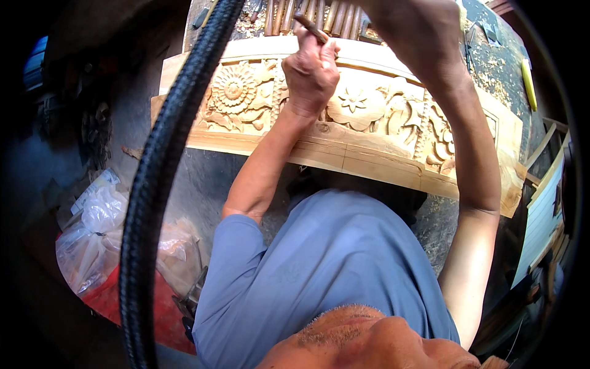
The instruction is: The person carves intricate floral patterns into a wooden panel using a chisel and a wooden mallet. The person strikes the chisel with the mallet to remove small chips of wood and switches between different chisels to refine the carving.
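Note:
My left hand [311, 77] is closed around a carving chisel [311, 28], its brown wooden handle sticking out above my fist. The hand rests over the middle of a pale carved wooden panel [350, 161], hiding the chisel's lower end. Left of the fist is a many-petalled carved flower [233, 90]; right of it, a rounded relief with a star-shaped centre [353, 103]. My right hand [413, 24] is raised above the panel's far edge, blurred and partly cut off at the top. Its fingers and anything they may hold are hidden.
Several wooden-handled tools [335, 19] lie in a row behind the panel. Wood chips cover the dark bench [491, 67], with a yellow object [528, 85] at its right edge. A thick black braided cable [166, 154] crosses the left side. Clear plastic bags [98, 237] sit lower left.

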